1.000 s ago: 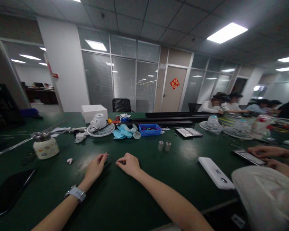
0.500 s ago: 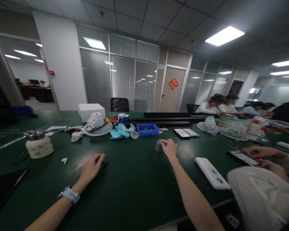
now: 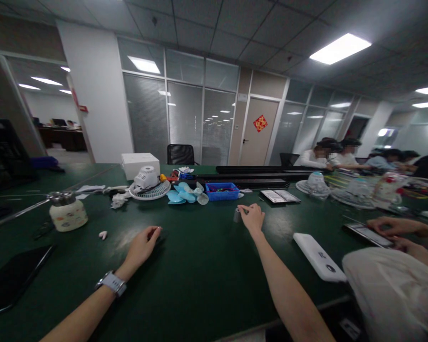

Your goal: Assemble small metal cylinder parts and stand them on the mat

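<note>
A small grey cylinder stands on the green table, touching the fingertips of the right hand. The fingers curl together; whether they grip it is unclear. A blue tray lies beyond, a white power bank to the right. The right arm stretches forward. The left hand rests palm down, fingers loosely extended.

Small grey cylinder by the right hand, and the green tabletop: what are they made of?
Small grey cylinder: dull, no glint, perhaps plastic or card; too small to tell. Dark green tabletop: matte, soft light patches, probably a rubber or felt mat.
</note>
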Motion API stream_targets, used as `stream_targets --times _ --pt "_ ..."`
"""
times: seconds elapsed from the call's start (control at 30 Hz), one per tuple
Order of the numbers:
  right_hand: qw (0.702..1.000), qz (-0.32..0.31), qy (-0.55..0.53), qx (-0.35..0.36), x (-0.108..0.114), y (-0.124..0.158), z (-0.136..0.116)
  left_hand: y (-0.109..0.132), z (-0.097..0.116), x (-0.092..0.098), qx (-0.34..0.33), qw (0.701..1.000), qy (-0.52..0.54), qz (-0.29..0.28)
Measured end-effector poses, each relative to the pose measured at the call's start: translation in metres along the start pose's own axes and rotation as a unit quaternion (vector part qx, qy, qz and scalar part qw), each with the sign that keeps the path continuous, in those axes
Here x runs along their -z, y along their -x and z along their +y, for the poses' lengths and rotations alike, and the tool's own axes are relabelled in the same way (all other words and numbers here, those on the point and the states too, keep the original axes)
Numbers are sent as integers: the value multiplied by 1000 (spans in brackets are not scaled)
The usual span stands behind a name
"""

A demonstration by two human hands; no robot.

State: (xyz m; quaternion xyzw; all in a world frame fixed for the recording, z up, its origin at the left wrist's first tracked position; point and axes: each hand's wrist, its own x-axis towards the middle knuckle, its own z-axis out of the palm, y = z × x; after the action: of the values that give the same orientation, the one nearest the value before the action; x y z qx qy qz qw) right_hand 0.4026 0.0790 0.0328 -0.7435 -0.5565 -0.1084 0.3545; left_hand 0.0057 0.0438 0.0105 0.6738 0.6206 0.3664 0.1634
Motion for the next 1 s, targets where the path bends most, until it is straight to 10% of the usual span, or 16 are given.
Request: stream_targets --times 0.43,0.7,1.0 --pt "1000 -21 13 8 7 3 5 2 2 -1 -19 1000 0 -1" --pt "966 -111 -226 -62 -7 -11 62 4 2 -2 -28 1000 8 0" --pt "936 -184 -264 -142 14 -14 58 7 7 -2 -23 999 22 -1"
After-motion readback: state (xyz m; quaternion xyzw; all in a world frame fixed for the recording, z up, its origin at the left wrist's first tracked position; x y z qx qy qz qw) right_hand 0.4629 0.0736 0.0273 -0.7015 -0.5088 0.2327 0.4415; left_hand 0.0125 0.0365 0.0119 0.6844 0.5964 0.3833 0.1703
